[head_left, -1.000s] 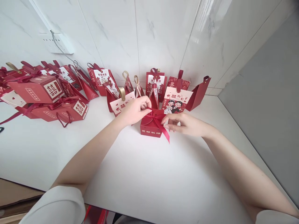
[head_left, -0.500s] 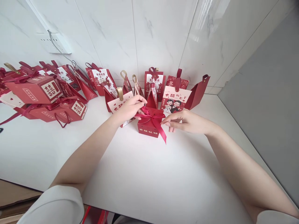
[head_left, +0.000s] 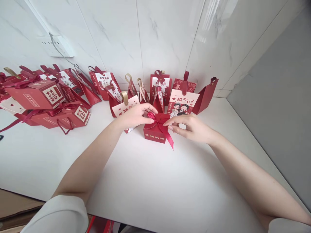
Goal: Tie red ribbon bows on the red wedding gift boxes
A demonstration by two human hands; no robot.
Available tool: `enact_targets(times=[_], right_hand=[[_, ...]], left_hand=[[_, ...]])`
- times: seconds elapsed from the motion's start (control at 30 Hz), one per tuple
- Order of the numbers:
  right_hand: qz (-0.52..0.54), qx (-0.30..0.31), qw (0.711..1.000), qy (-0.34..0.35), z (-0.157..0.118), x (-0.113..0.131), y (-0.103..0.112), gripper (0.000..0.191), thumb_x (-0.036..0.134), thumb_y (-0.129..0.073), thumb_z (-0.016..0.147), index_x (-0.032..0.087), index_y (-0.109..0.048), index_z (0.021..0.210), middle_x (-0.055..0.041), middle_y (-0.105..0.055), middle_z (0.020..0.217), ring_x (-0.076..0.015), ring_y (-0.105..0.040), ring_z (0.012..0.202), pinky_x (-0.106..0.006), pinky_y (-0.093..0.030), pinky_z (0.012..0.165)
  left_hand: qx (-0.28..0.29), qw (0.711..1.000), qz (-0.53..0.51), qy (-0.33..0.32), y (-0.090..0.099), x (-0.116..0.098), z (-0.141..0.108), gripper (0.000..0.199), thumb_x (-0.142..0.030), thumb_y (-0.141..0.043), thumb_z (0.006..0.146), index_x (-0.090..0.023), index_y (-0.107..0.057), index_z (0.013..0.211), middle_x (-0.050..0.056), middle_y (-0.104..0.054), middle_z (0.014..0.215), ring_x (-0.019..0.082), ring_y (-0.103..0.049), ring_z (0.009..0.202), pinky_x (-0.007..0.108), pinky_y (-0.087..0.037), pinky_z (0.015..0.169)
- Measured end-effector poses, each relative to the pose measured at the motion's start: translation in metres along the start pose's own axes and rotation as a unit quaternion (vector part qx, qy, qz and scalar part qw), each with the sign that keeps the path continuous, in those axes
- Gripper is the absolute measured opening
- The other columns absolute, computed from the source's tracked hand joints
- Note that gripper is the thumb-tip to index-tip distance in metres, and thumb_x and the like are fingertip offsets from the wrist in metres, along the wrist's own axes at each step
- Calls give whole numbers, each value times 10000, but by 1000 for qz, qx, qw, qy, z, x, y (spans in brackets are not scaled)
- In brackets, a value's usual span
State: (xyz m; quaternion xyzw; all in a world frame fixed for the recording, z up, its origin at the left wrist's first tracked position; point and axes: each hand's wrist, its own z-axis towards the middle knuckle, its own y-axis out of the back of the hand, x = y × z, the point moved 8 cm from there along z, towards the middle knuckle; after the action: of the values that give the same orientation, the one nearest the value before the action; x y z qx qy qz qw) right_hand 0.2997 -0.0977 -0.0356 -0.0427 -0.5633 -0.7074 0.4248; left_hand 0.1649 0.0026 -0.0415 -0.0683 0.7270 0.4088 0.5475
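Observation:
A small red gift box (head_left: 155, 135) with gold lettering stands upright on the white table. A glossy red ribbon (head_left: 169, 139) is tied in a bow on its lid, and one tail hangs down the right front corner. My left hand (head_left: 136, 116) comes in from the left, with thumb and fingers closed around the bow's left loop. From the right, my right hand (head_left: 190, 127) has its thumb and index finger at the bow's right side, pinching the ribbon; the fingertips partly cover it. Directly behind are a pink-topped gift bag (head_left: 184, 97) and another pale card bag (head_left: 120, 110).
Red boxes (head_left: 34, 97) with ribbons are piled at the left. Several red handled bags (head_left: 104, 85) line the back of the table (head_left: 155, 181). A socket (head_left: 54, 45) with a cable is on the tiled wall; a grey panel (head_left: 274, 97) borders the right.
My right hand has moved left and inward onto the bow's right side. My left thumb has come round to the front of the left loop. The box stays in place.

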Motion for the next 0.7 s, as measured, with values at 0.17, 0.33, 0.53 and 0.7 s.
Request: enact_targets(times=[0.17,0.33,0.53,0.7], right_hand=[[-162,-146,975,51,1,12,-3,183,283,-529,970,245,-665,1085,-99,-561,1222,-294,-511,1152,-561,-293,1059],[-148,-116,974,125,-1,28,-25,168,265,-514,982,251,-659,1066,-57,-568,1279,-254,-492,1229,-560,-88,1179],[-198,-57,965,162,-2,46,-54,243,259,-515,982,239,-650,1182,-87,-558,1319,-251,-472,1251,-552,-146,1165],[-247,-59,954,157,-2,53,-67,295,200,-474,997,201,-608,1260,-107,-527,1388,-257,-461,1261,-474,-310,1062]], left_hand=[[3,997,69,30,0,0,-3,290,-345,-700,748,-237,-703,1016,33,-721,919,179,-661,837,278,-516,706],[-12,991,126,41,8,0,-3,238,-392,-647,781,-270,-767,946,8,-742,922,181,-657,827,259,-501,684],[0,991,129,26,-1,-1,-2,224,-381,-649,768,-252,-776,900,13,-741,855,170,-647,764,256,-493,671],[20,989,145,11,-10,-1,-1,192,-370,-634,772,-232,-762,810,19,-729,798,173,-631,741,265,-461,635]])
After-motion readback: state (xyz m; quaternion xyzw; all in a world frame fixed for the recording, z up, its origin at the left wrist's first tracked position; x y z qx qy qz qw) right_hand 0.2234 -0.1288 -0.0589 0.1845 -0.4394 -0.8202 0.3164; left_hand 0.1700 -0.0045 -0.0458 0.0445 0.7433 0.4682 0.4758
